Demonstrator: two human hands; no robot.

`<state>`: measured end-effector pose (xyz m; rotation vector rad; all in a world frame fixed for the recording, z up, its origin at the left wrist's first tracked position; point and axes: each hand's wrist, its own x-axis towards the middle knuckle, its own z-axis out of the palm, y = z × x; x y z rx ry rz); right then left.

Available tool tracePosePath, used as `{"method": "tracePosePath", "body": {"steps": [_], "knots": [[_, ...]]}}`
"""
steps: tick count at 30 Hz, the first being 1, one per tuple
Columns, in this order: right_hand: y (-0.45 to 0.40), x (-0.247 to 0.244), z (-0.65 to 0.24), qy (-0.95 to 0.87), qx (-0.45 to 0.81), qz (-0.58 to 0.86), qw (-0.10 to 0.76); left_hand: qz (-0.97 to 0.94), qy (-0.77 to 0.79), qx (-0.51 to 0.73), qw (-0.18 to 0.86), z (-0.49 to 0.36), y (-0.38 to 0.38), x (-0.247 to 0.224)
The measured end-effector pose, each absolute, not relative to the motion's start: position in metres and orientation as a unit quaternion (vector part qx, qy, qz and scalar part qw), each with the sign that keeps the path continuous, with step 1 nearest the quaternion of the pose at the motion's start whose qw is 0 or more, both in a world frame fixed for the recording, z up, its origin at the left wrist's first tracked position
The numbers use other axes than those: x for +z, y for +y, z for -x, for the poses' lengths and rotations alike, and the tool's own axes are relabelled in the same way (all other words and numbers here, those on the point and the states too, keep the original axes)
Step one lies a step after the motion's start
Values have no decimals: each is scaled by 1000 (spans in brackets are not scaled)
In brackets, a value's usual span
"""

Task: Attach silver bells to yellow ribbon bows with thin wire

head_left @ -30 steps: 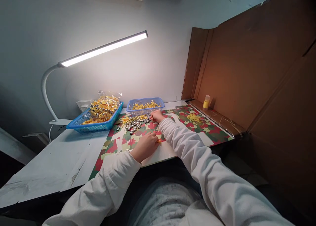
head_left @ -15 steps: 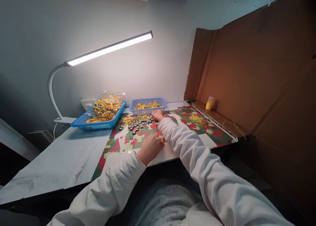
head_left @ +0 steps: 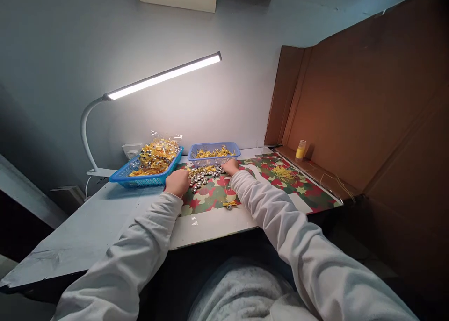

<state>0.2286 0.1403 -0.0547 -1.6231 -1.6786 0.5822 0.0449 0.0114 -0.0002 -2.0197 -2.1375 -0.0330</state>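
My left hand (head_left: 177, 182) is curled at the left end of a pile of silver bells (head_left: 200, 181) and yellow cords (head_left: 195, 172); its fingertips face away, so what they grip is hidden. At the pile's right end, just in front of the rear basket, my right hand (head_left: 230, 167) is closed on a thin cord (head_left: 225, 183). This cord runs down toward a small yellow bow with a silver bell (head_left: 229, 205), which lies near the table's front edge.
A blue basket (head_left: 140, 181) heaped with yellow bows and bells stands left, a paler blue basket (head_left: 214, 161) of yellow pieces behind. Yellow threads (head_left: 283, 173) lie right, near a small yellow bottle (head_left: 300, 150) and cardboard wall (head_left: 358, 96). A lamp (head_left: 164, 76) hangs above.
My left hand has let go of the bow with the bell and moved left and away to the pile. The right hand stays near the pile's right end. The view has tilted slightly.
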Motion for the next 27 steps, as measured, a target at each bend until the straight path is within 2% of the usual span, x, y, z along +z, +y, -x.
{"method": "tracePosePath", "body": {"steps": [4,9,27], "knots": [[134,-46,-237,-640,245,642,344,664,-747,-6,34,-29,25,-5],[122,-35,-252,-643,268,626,351,656,-755,-21,16,-30,27,-9],[86,-21,-245,-733,232,512,383,596,-778,-88,179,-22,24,46]]}}
